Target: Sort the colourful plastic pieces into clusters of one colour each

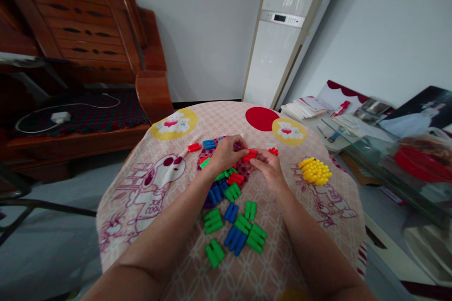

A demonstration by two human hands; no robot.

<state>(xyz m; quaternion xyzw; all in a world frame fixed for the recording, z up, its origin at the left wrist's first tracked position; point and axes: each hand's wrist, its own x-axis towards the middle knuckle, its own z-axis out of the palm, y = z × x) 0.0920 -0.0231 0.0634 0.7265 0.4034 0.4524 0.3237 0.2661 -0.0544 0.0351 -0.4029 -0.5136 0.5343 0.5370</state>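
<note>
Both my hands meet near the far middle of a round table covered with a pink cartoon cloth [158,183]. My left hand [226,153] is curled, fingers closed on a red plastic block [250,154]. My right hand [270,167] pinches the same red block from the other side. Just below the hands lies another red block [235,178]. Loose green blocks [213,221] and blue blocks [235,238] are scattered nearer to me. A small red block [194,147] and a blue block [209,144] lie left of my left hand.
A joined cluster of yellow blocks [315,170] sits at the table's right. A wooden bench [88,56] with a white charger and cable stands at left. A tall white appliance [278,33] is behind. A glass table [388,150] with papers and a red bowl is at right.
</note>
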